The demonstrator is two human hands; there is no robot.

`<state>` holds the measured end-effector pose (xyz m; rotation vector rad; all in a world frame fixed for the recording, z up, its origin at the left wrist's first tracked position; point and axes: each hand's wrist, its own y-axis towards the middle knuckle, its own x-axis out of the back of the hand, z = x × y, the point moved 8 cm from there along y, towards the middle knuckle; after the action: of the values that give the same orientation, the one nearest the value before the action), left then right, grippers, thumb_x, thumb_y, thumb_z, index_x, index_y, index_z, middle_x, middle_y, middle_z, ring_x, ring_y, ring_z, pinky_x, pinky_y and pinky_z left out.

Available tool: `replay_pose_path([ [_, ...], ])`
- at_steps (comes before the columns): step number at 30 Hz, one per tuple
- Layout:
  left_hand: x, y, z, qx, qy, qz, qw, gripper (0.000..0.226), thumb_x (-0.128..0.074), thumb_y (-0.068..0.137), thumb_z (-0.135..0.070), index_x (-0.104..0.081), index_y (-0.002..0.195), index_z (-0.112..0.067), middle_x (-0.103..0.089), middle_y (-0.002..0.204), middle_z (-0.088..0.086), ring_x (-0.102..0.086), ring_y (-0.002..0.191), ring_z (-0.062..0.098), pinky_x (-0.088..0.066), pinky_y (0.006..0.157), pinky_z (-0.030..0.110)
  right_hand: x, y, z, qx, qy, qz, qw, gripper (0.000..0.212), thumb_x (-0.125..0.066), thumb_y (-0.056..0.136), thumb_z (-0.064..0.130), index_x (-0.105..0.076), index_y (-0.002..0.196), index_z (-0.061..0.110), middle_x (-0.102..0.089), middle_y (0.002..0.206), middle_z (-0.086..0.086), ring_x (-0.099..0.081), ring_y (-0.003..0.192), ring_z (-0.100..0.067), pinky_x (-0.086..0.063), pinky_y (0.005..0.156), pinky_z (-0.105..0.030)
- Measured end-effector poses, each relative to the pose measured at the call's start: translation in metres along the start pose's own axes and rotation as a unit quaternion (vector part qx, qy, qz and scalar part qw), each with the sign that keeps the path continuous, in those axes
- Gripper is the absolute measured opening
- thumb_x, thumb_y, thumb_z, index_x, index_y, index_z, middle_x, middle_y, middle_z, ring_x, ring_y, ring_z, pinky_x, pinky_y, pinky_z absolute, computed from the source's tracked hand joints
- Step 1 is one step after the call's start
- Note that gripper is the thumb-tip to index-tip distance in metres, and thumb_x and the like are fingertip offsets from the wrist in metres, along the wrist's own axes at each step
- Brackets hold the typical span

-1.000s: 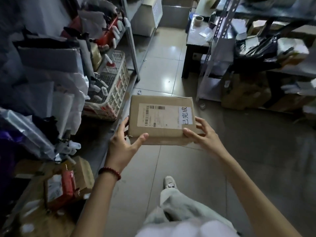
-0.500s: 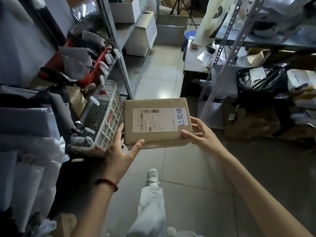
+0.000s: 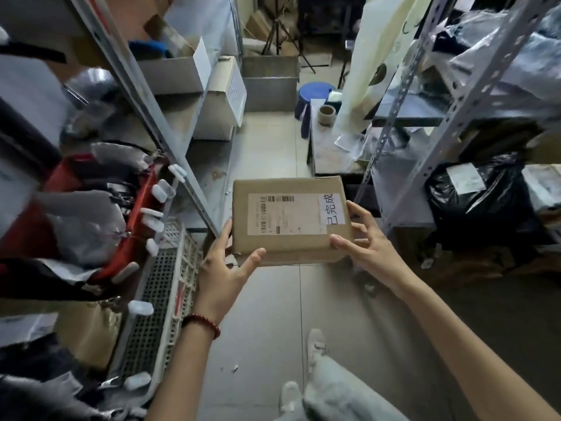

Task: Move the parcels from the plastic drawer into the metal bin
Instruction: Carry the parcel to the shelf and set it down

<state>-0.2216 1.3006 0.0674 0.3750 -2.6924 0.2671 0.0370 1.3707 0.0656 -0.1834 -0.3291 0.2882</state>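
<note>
Head view: L hand (image 3: pixel 223 270) & R hand (image 3: pixel 368 253) grip flat brown cardboard parcel (image 3: pixel 288 220) by near corners; may tip fwd, drop before grey metal bin (image 3: pixel 270 86).

The parcel's (image 3: pixel 291 220) underside is hidden, as are the fingers of the left hand (image 3: pixel 224 268) that pass beneath it, and the small print on its label (image 3: pixel 287 215) is too fine to read. The bin (image 3: pixel 270 89) at the aisle's far end shows only its near wall, its inside unseen. The goods (image 3: pixel 76 226) at the picture's left edge smear into blur, perhaps bagged clothing, and the bottom edge cuts off the left arm (image 3: pixel 182 375) and right arm (image 3: pixel 470 360).
</note>
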Motion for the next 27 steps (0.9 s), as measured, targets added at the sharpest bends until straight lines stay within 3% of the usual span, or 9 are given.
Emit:
replay_pose_path([
  [2,-0.005,0.036,-0.006,0.004,0.003,0.007,1.000,0.085,-0.076,0.074,-0.047,-0.032,0.146,-0.033,-0.050,0.140,-0.003,-0.050,0.124,0.010,-0.042,0.103,0.031,0.006,0.035,0.002,-0.004,-0.005,0.000,1.000,0.082,-0.068,0.070,0.053,-0.026,0.140,0.052,-0.053,0.132,0.005,-0.062,0.107,-0.013,-0.052,0.095,-0.039],
  [5,-0.012,0.088,-0.016,0.007,-0.005,0.006,1.000,0.095,-0.075,0.068,-0.057,-0.031,0.148,-0.031,-0.050,0.140,-0.002,-0.049,0.126,0.014,-0.043,0.105,0.039,0.013,0.092,0.007,-0.003,-0.007,0.014,1.000,0.083,-0.067,0.067,0.057,-0.024,0.138,0.058,-0.052,0.135,0.004,-0.060,0.110,-0.016,-0.049,0.100,-0.044],
  [9,-0.018,0.149,-0.036,0.005,0.042,-0.025,0.999,0.081,-0.069,0.084,-0.035,-0.024,0.151,-0.026,-0.047,0.143,0.001,-0.043,0.132,0.016,-0.037,0.109,0.037,0.022,0.168,0.026,0.005,-0.005,0.042,0.999,0.084,-0.067,0.073,0.050,-0.022,0.144,0.049,-0.049,0.140,0.000,-0.060,0.110,-0.018,-0.050,0.098,-0.042],
  [16,-0.014,0.254,-0.062,0.008,0.035,-0.071,0.997,0.075,-0.070,0.085,-0.028,-0.029,0.147,-0.029,-0.049,0.137,-0.007,-0.047,0.121,0.007,-0.038,0.102,0.027,0.034,0.289,0.059,0.010,0.022,0.045,0.999,0.080,-0.067,0.078,0.045,-0.027,0.146,0.036,-0.049,0.140,0.004,-0.056,0.119,-0.018,-0.050,0.098,-0.037],
  [20,-0.011,0.330,-0.064,0.006,0.015,-0.071,0.997,0.074,-0.071,0.084,-0.032,-0.029,0.146,-0.033,-0.047,0.133,-0.012,-0.044,0.118,0.001,-0.036,0.101,0.025,0.030,0.361,0.071,0.011,0.039,0.032,0.999,0.067,-0.064,0.089,0.029,-0.028,0.147,0.029,-0.048,0.130,0.007,-0.055,0.112,-0.011,-0.050,0.083,-0.015],
  [27,0.000,0.488,-0.079,-0.015,-0.006,-0.040,0.999,0.074,-0.071,0.083,-0.029,-0.032,0.145,-0.033,-0.049,0.126,-0.017,-0.047,0.117,0.003,-0.040,0.101,0.027,0.028,0.496,0.097,0.008,0.059,-0.017,0.998,0.072,-0.067,0.083,0.034,-0.033,0.145,0.030,-0.052,0.127,0.007,-0.058,0.104,-0.003,-0.052,0.071,-0.012],
])
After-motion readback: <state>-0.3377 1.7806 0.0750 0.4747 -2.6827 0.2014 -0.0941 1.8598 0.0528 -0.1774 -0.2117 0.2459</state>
